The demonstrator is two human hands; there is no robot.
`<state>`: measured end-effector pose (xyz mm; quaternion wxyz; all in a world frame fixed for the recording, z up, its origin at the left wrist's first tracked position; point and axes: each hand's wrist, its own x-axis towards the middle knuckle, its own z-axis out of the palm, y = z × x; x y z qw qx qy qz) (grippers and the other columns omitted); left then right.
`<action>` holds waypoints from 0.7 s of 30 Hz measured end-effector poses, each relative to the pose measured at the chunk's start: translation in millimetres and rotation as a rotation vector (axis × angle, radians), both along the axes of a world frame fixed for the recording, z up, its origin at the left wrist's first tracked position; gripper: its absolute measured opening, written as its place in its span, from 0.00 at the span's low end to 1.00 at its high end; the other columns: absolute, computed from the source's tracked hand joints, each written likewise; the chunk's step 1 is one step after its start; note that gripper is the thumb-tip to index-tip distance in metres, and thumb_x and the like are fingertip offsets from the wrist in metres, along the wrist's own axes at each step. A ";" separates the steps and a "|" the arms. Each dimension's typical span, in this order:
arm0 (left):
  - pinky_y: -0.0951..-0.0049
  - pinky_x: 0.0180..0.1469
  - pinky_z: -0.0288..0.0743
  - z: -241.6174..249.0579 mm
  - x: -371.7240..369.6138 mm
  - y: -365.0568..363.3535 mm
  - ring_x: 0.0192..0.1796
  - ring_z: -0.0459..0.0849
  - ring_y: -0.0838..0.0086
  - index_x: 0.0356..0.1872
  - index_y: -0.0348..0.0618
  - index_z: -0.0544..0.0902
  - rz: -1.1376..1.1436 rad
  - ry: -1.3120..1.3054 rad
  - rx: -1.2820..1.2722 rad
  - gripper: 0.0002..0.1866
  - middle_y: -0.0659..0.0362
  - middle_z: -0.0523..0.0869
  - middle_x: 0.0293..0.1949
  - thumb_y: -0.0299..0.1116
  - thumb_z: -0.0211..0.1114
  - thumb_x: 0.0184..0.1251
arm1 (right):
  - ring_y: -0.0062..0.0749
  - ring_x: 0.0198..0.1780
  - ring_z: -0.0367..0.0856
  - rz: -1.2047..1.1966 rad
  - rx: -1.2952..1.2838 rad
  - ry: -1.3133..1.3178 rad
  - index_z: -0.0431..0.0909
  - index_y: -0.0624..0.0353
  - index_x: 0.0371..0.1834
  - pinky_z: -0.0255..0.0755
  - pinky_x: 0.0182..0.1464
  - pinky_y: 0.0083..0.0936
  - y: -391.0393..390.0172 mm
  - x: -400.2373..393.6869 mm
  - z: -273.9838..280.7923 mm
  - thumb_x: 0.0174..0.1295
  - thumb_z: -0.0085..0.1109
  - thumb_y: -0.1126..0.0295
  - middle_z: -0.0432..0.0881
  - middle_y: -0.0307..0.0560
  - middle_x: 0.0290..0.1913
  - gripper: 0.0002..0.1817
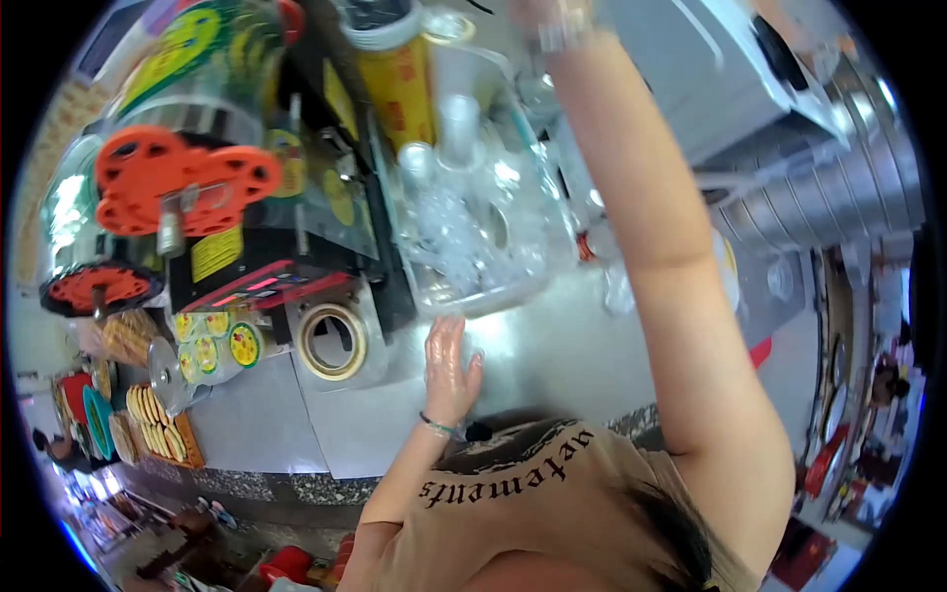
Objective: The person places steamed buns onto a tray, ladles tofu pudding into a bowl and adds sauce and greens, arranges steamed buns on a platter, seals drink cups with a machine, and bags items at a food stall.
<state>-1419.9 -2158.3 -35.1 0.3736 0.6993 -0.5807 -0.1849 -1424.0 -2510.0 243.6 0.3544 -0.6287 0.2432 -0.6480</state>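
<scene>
My left hand [451, 367], in a thin clear plastic glove, is stretched out over the metal counter [552, 350]. It holds nothing, and its fingertips are at the front edge of a clear plastic bin [483, 299]. Inside the bin lie clear plastic cups or lids [459, 222], some bunched and hard to tell apart. My right arm reaches far forward past the bin, beside a large pale box-shaped appliance [681, 89]. At the top edge my right hand [554, 22] is blurred and partly cut off; its fingers and anything in them cannot be made out.
To the left stands a black cup-sealing machine [286, 266] with film rolls on red-orange hubs [182, 183]. A tape roll [332, 341], printed-lid cups [219, 347] and a tray of flat pastries [158, 424] are nearby. A yellow tub [397, 84] sits behind; stacked metal containers [819, 187] stand right.
</scene>
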 end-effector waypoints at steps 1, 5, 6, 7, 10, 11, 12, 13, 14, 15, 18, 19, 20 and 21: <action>0.54 0.69 0.59 1.1 -3.3 -3.7 0.68 0.63 0.47 0.65 0.37 0.67 -0.033 0.012 0.021 0.30 0.45 0.69 0.62 0.27 0.62 0.58 | 0.42 0.46 0.79 0.033 -0.052 0.225 0.77 0.61 0.48 0.72 0.48 0.33 52.5 -39.6 -13.4 0.65 0.52 0.54 0.79 0.56 0.42 0.21; 0.55 0.68 0.60 9.7 -16.9 5.1 0.68 0.64 0.48 0.67 0.36 0.64 -0.079 0.021 0.024 0.31 0.42 0.66 0.64 0.26 0.61 0.60 | 0.48 0.63 0.69 0.352 -0.409 0.669 0.69 0.55 0.63 0.64 0.64 0.43 175.5 -145.8 -139.7 0.56 0.64 0.67 0.68 0.55 0.65 0.29; 0.56 0.67 0.62 11.9 -20.9 5.1 0.67 0.65 0.49 0.67 0.36 0.64 -0.099 0.008 0.006 0.31 0.42 0.65 0.65 0.26 0.60 0.62 | 0.48 0.67 0.66 0.494 -0.251 0.751 0.68 0.57 0.65 0.61 0.66 0.39 201.3 -176.6 -180.6 0.57 0.63 0.67 0.66 0.54 0.68 0.30; 0.56 0.67 0.62 11.8 -26.2 8.2 0.67 0.65 0.49 0.67 0.36 0.64 -0.127 0.023 0.027 0.31 0.42 0.65 0.65 0.26 0.60 0.62 | 0.49 0.68 0.65 0.532 -0.012 0.842 0.68 0.57 0.65 0.58 0.68 0.39 225.6 -206.9 -208.0 0.57 0.63 0.67 0.66 0.55 0.68 0.30; 0.58 0.64 0.68 12.3 -42.5 10.2 0.64 0.71 0.51 0.66 0.37 0.64 -0.145 0.167 0.074 0.29 0.43 0.64 0.65 0.26 0.58 0.64 | 0.52 0.65 0.66 0.083 0.204 1.011 0.67 0.58 0.65 0.60 0.68 0.41 255.2 -290.4 -278.4 0.58 0.62 0.66 0.68 0.57 0.65 0.30; 0.60 0.62 0.70 13.4 -48.1 13.7 0.62 0.73 0.52 0.66 0.37 0.64 -0.177 0.168 0.080 0.28 0.43 0.64 0.65 0.25 0.58 0.64 | 0.53 0.66 0.65 -0.104 0.280 1.007 0.66 0.59 0.65 0.58 0.69 0.42 251.0 -312.1 -297.1 0.58 0.62 0.65 0.67 0.59 0.65 0.31; 0.61 0.61 0.72 15.2 -53.6 18.7 0.60 0.75 0.54 0.66 0.38 0.64 -0.206 0.165 0.088 0.28 0.44 0.63 0.65 0.25 0.57 0.64 | 0.54 0.66 0.64 -0.266 0.274 0.968 0.65 0.60 0.66 0.57 0.69 0.42 240.3 -322.5 -304.4 0.58 0.63 0.63 0.66 0.60 0.66 0.33; 0.60 0.61 0.72 17.0 -60.2 21.5 0.58 0.77 0.55 0.66 0.39 0.64 -0.225 0.188 0.096 0.28 0.44 0.63 0.66 0.25 0.58 0.64 | 0.54 0.67 0.63 -0.429 0.264 0.924 0.63 0.60 0.67 0.55 0.70 0.43 222.1 -331.3 -313.4 0.57 0.64 0.61 0.64 0.62 0.66 0.35; 0.60 0.61 0.72 20.7 -67.8 24.6 0.58 0.77 0.55 0.66 0.39 0.64 -0.230 0.183 0.106 0.28 0.44 0.63 0.66 0.25 0.58 0.64 | 0.55 0.67 0.62 -0.488 0.367 0.893 0.62 0.59 0.68 0.55 0.70 0.42 199.2 -341.5 -327.0 0.56 0.65 0.59 0.63 0.63 0.67 0.37; 0.60 0.60 0.73 24.5 -75.5 26.1 0.58 0.77 0.55 0.66 0.39 0.64 -0.257 0.195 0.118 0.28 0.45 0.64 0.65 0.25 0.58 0.64 | 0.57 0.67 0.62 -0.545 0.465 0.863 0.61 0.59 0.69 0.55 0.70 0.41 174.4 -350.8 -342.0 0.54 0.66 0.58 0.62 0.64 0.68 0.40; 0.60 0.59 0.73 30.8 -93.6 30.0 0.57 0.78 0.55 0.66 0.40 0.64 -0.288 0.198 0.153 0.29 0.45 0.65 0.65 0.25 0.59 0.63 | 0.57 0.66 0.63 -0.607 0.573 1.064 0.66 0.59 0.65 0.59 0.68 0.38 130.4 -363.2 -382.0 0.52 0.68 0.55 0.63 0.64 0.67 0.38; 0.60 0.58 0.74 32.0 -95.8 34.0 0.56 0.78 0.55 0.66 0.40 0.64 -0.311 0.187 0.182 0.29 0.45 0.65 0.65 0.25 0.60 0.63 | 0.56 0.66 0.64 -0.356 0.768 1.078 0.70 0.59 0.59 0.61 0.66 0.37 125.2 -366.3 -382.3 0.52 0.68 0.57 0.64 0.64 0.65 0.32; 0.60 0.58 0.74 32.8 -96.3 37.5 0.56 0.78 0.55 0.66 0.40 0.64 -0.284 0.179 0.186 0.29 0.45 0.65 0.65 0.25 0.60 0.63 | 0.56 0.65 0.65 -0.095 0.949 1.079 0.74 0.60 0.52 0.64 0.64 0.36 121.5 -362.7 -384.6 0.52 0.68 0.60 0.66 0.63 0.64 0.26; 0.59 0.59 0.73 33.5 -96.2 42.1 0.57 0.78 0.55 0.66 0.40 0.64 -0.255 0.177 0.180 0.30 0.45 0.65 0.64 0.25 0.61 0.62 | 0.55 0.64 0.66 -0.127 0.657 1.086 0.75 0.60 0.45 0.67 0.62 0.37 140.4 -351.7 -377.7 0.52 0.67 0.64 0.66 0.61 0.63 0.20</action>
